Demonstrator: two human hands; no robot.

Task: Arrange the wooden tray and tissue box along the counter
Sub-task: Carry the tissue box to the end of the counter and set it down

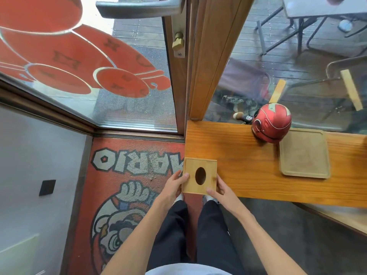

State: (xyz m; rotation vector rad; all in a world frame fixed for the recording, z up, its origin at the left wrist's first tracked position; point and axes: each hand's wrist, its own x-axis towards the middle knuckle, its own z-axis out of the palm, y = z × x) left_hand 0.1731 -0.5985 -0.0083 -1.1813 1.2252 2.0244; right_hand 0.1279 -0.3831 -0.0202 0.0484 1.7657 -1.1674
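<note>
A square wooden tissue box (206, 165) with an oval hole in its top sits at the near left corner of the wooden counter (238, 151). My left hand (174, 185) grips its left side, and my right hand (218, 190) grips its near right side. A flat, pale wooden tray (304, 153) with rounded corners lies further right on the counter, apart from the box.
A red helmet (272, 124) rests on the counter's far edge, touching the tray's far left corner. A glass door (99, 66) with a metal handle (137, 6) stands to the left. A red doormat (129, 185) covers the floor below. Outside the window are chairs.
</note>
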